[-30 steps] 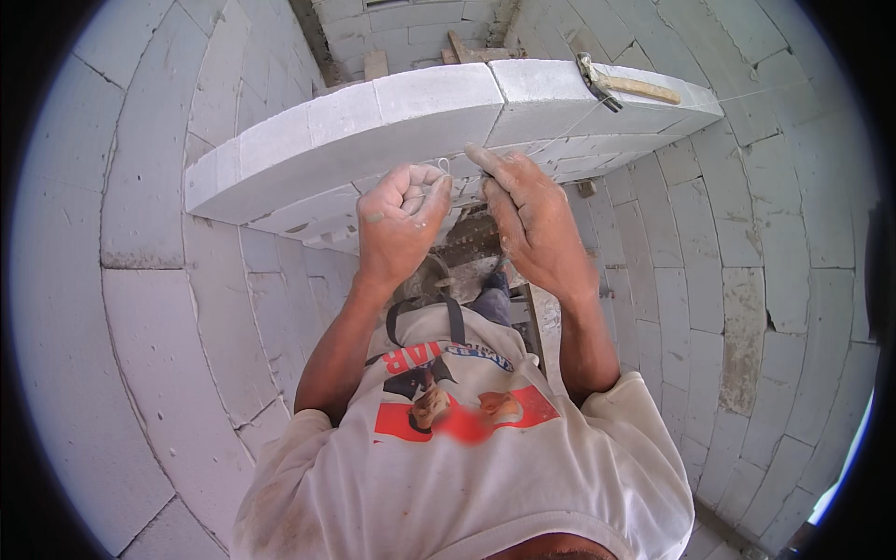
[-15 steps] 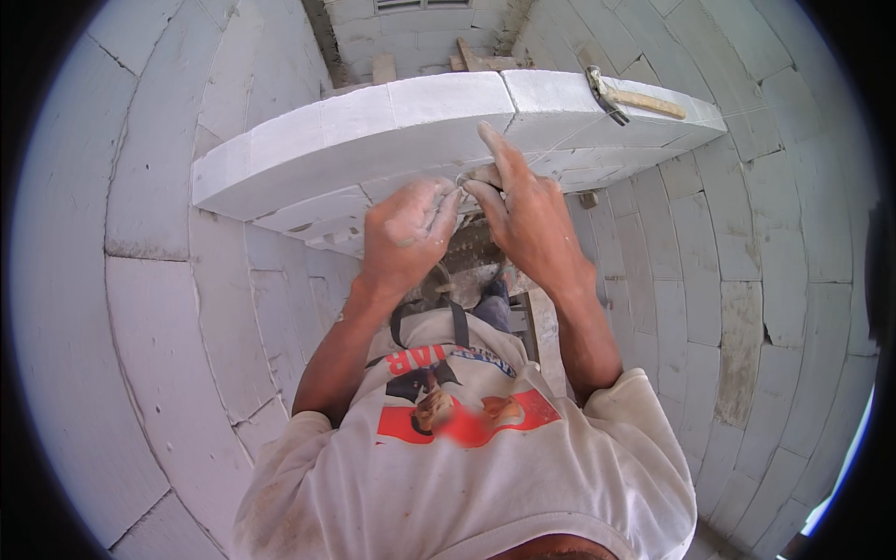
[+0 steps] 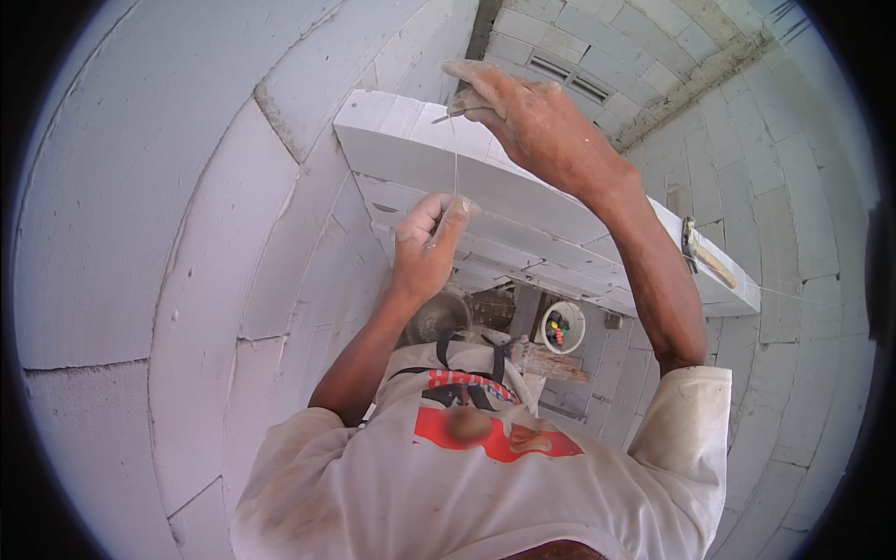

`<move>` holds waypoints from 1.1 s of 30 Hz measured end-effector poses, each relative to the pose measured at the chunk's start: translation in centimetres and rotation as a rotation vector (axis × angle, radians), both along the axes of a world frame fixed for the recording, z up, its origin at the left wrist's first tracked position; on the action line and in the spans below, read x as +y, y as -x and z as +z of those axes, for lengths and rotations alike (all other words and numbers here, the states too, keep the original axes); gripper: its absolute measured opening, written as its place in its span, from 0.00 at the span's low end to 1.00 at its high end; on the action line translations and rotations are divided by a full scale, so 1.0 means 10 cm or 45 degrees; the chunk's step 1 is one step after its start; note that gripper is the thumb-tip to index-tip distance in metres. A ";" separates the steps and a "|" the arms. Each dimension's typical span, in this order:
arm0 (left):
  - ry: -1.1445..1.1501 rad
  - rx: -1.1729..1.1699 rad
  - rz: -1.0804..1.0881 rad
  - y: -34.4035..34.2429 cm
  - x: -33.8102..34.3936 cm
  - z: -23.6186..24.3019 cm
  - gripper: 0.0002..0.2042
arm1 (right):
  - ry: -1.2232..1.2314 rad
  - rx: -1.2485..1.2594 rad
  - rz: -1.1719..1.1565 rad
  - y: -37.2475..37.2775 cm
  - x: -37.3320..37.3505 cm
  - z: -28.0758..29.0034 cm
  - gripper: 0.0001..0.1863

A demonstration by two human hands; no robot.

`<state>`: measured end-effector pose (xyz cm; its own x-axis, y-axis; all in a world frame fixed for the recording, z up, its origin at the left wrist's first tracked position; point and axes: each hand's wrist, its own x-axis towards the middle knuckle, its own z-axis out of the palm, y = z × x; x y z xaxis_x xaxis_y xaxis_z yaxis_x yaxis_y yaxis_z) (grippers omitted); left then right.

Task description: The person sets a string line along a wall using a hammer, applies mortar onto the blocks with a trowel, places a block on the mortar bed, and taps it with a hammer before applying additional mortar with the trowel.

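My right hand (image 3: 551, 126) is raised over the left part of the low block wall (image 3: 509, 205), its fingers pinching a thin nail (image 3: 443, 119). A fine string (image 3: 455, 159) hangs from the nail down to my left hand (image 3: 427, 247). The left thumb and fingers are closed on that string, in front of the wall's near face and lower than the right hand. Pale dust coats the fingers of both hands. A hammer (image 3: 711, 261) with a wooden handle lies on top of the wall toward its right end.
Tall pale block walls rise close on the left (image 3: 215, 243) and right (image 3: 779, 243). Below the wall are a white bucket (image 3: 581, 329) with small coloured items inside and a dark round basin (image 3: 437, 319). Another thin line (image 3: 803, 298) runs off the wall's right end.
My hands, together in front of the wall before, are now apart. The right has risen to the wall's left part with the nail; string stretches between them. The view has swung left.
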<state>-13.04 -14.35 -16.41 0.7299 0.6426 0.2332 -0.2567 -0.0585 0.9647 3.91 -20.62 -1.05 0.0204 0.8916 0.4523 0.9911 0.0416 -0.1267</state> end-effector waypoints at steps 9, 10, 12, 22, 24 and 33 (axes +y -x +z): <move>-0.087 0.028 0.658 0.74 0.67 -0.15 0.20 | 0.172 -0.301 0.506 0.56 1.42 0.06 0.24; -0.073 -0.013 0.693 0.85 0.74 -0.08 0.21 | 0.116 -0.357 0.597 0.64 1.52 0.06 0.23; -0.043 -0.046 0.777 1.03 0.81 0.01 0.22 | 0.227 -0.376 0.727 0.88 1.63 0.15 0.23; 0.374 -0.232 0.524 1.35 0.92 0.18 0.16 | 0.349 -0.287 1.000 1.32 1.52 -0.10 0.22; 0.346 -0.018 0.539 1.38 0.99 0.15 0.15 | 0.379 -0.262 0.922 1.38 1.45 -0.08 0.23; -0.260 0.264 0.510 0.70 1.22 0.45 0.13 | 0.236 -0.398 0.851 1.38 -0.30 0.24 0.14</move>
